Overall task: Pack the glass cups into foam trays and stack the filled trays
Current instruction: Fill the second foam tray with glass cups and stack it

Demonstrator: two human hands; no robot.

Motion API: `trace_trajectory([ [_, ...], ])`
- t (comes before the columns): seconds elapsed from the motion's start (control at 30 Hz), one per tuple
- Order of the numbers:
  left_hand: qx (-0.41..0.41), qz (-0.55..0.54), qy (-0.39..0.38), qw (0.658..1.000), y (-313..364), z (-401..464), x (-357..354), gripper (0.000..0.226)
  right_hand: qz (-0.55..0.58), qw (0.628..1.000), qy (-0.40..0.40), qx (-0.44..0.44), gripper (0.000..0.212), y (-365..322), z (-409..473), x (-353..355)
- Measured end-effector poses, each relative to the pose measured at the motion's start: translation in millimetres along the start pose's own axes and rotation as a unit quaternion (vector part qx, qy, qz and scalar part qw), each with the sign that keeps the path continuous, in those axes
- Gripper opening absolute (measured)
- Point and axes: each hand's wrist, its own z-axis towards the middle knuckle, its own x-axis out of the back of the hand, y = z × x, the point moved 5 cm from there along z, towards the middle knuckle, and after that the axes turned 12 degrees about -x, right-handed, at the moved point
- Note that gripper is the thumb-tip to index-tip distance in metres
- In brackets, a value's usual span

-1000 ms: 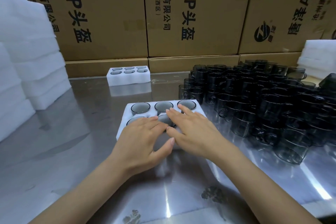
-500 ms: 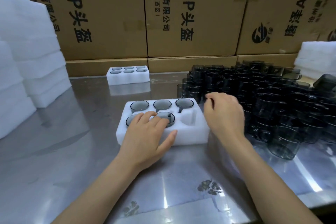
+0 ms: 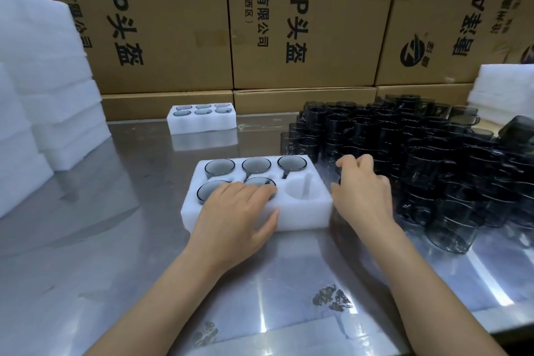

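With five pockets filled, the white six-pocket foam tray lacks one smoky glass cup.
Left hand rests spread on it; right hand, fingers curled, reaches the loose cups — grip unclear.

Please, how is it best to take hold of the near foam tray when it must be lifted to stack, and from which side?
Probably grip the near tray by its two short end walls, one hand from each side, palms inward. Its top is full of cups and one empty pocket, so no grip there. The left hand rests on it; the right hand is beside its right end.
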Motion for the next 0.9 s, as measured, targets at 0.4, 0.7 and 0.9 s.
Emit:
trace_trajectory([
  [0.4, 0.004, 0.01, 0.001, 1.0, -1.7, 3.0, 0.8, 0.035, 0.093, 0.986, 0.124, 0.063, 0.008, -5.5, -5.7, 25.0],
  [0.7, -0.001, 0.019, 0.004, 1.0, -2.7, 3.8, 0.2, 0.037, 0.161, 0.939, 0.073, 0.296, 0.008, -31.5, -32.1, 17.6],
  [0.9, -0.006, 0.001, 0.009, 1.0, -5.2, 1.5, -1.6, 0.036, 0.131, 0.937, -0.011, 0.323, 0.003, -20.1, -31.1, 8.2],
])
